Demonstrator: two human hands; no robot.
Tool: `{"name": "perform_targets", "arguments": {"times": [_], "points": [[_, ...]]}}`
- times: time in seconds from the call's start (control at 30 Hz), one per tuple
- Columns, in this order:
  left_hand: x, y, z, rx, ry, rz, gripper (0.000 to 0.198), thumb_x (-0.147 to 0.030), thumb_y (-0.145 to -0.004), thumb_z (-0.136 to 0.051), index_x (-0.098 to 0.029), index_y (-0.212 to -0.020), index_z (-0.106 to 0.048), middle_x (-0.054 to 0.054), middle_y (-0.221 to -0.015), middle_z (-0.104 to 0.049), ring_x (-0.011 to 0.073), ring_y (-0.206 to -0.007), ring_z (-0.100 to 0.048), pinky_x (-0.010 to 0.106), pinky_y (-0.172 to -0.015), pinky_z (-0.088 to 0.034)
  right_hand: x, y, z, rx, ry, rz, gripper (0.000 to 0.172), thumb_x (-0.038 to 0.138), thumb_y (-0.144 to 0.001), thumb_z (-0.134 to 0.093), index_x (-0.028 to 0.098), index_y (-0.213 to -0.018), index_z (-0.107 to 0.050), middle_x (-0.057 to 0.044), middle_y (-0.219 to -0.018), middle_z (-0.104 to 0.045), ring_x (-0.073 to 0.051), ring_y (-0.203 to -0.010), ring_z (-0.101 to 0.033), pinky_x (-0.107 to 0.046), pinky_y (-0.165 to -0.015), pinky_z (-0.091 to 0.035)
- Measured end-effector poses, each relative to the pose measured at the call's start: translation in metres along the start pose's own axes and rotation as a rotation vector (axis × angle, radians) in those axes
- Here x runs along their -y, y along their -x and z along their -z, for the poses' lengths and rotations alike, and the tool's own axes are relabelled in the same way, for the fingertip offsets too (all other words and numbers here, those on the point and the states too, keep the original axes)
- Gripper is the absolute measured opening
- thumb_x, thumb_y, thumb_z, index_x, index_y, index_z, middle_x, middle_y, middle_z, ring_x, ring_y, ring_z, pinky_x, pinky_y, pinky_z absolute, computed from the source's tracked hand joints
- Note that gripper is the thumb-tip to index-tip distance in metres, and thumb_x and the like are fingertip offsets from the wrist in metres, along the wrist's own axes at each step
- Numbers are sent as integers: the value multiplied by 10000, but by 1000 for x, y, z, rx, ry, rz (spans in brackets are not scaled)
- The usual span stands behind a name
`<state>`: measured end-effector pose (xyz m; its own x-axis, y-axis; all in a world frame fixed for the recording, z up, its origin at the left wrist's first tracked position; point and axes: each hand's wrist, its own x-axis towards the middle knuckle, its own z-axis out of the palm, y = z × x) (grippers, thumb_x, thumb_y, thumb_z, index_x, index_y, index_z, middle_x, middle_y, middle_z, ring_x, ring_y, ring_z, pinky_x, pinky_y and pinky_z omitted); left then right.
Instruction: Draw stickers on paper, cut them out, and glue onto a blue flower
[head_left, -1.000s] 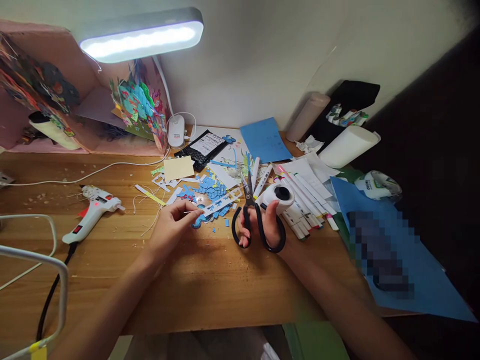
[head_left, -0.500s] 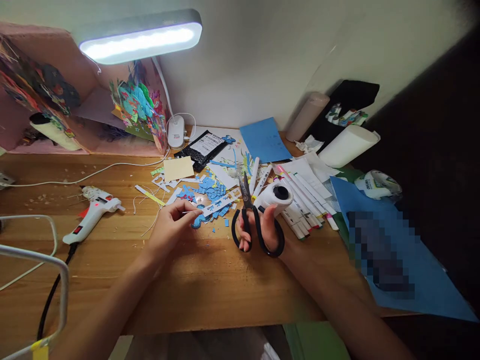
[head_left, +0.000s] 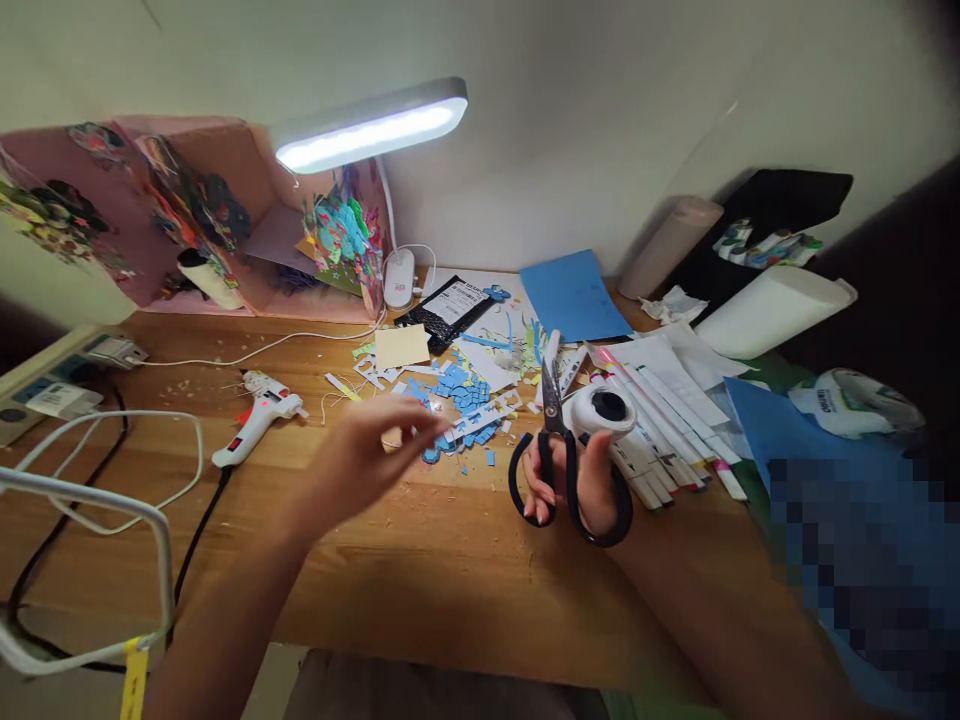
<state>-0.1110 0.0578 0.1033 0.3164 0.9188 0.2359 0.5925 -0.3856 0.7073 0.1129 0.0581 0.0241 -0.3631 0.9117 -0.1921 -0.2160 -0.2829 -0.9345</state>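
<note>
My left hand [head_left: 379,445], blurred by motion, pinches the near end of a white paper strip [head_left: 487,415] with cut-out holes. The strip slants over a heap of small blue paper pieces [head_left: 465,387]. Black-handled scissors [head_left: 553,395] are in my right hand [head_left: 592,485], thumb through one loop and fingers through the other. Their blades point up and away, to the right of the strip, and do not touch it. Just behind the right hand is a white roll with a dark core [head_left: 607,408].
A glue gun [head_left: 259,420] lies at left, near a white wire frame [head_left: 161,550]. Several markers [head_left: 667,420], a blue sheet [head_left: 574,295] and a black parcel bag [head_left: 442,315] lie behind the hands. A lit lamp [head_left: 375,125] hangs above, beside a pink box [head_left: 262,185].
The view has swung left, so everything sits farther right and slightly lower. My left hand has turned and is blurred. The scissors' blades look closer together; the right hand still holds them.
</note>
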Motion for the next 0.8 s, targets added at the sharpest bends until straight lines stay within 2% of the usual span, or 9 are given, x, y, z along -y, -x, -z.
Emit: {"name": "perform_targets", "arguments": {"times": [0.07, 0.13, 0.2, 0.27, 0.33, 0.43, 0.57, 0.7, 0.8], "points": [[12, -10, 14, -217, -115, 64, 193, -325, -829, -538, -195, -811, -680, 31, -728, -628, 155, -667, -524, 264, -643, -368, -2, 5, -1, 19, -33, 19, 765, 925, -496, -254, 201, -633, -464, 53, -386, -379, -115, -279, -417, -280, -379, -436], [31, -17, 25, -425, -358, 139, 223, -369, -822, -526, -217, -847, -687, 24, -725, -615, 163, -678, -521, 267, -651, -349, -5, 11, -2, 63, -43, 25, 752, 908, -518, -291, 197, -659, -492, 48, -393, -399, -125, -298, -436, -299, -411, -457], [52, -19, 29, -418, -475, 191, 261, -367, -837, -478, -217, -893, -685, 39, -776, -630, 181, -728, -540, 272, -667, -352, -8, 18, -4, 118, -33, 29, 734, 893, -541, -312, 199, -683, -506, 44, -404, -414, -128, -316, -441, -299, -420, -457], [70, -14, 26, -317, -655, 256, 278, -354, -839, -453, -211, -861, -691, 62, -782, -629, 212, -768, -543, 298, -687, -345, -9, 26, -6, 173, -25, 34, 698, 870, -574, -340, 204, -701, -506, 42, -418, -421, -123, -322, -425, -288, -398, -439], [84, -5, 20, -255, -702, 271, 238, -312, -808, -484, -203, -810, -696, 84, -788, -633, 247, -795, -545, 330, -702, -333, -7, 32, -7, 213, -9, 37, 614, 807, -649, -384, 208, -712, -507, 41, -437, -422, -118, -339, -412, -277, -390, -422], [92, 10, 13, -220, -713, 278, 170, -256, -754, -531, -198, -775, -689, 94, -797, -628, 270, -797, -547, 361, -717, -333, 3, 37, -9, 143, 48, 100, 417, 604, -791, -462, 204, -688, -516, 34, -462, -430, -119, -390, -432, -257, -407, -403], [80, 12, 12, -295, -701, 264, 197, -260, -800, -489, -177, -886, -646, 114, -945, -582, 305, -910, -511, 404, -765, -333, 25, 36, -8, -64, -46, 284, 316, 463, -789, -551, 204, -613, -503, 48, -401, -417, -122, -349, -442, -263, -407, -413], [41, -19, -5, -336, -593, 136, 252, -304, -898, -375, -183, -959, -588, 99, -943, -550, 278, -927, -498, 407, -800, -344, 39, 39, -4, -103, -183, 467, 291, 453, -754, -593, 214, -608, -518, 61, -360, -406, -118, -309, -436, -268, -422, -422], [4, -54, -40, -176, -456, -93, 183, -340, -881, -467, -232, -986, -572, 37, -978, -570, 182, -904, -531, 306, -806, -407, 41, 43, 0, -140, -211, 557, 299, 472, -755, -588, 221, -613, -510, 65, -375, -406, -113, -319, -444, -267, -447, -428]]}}
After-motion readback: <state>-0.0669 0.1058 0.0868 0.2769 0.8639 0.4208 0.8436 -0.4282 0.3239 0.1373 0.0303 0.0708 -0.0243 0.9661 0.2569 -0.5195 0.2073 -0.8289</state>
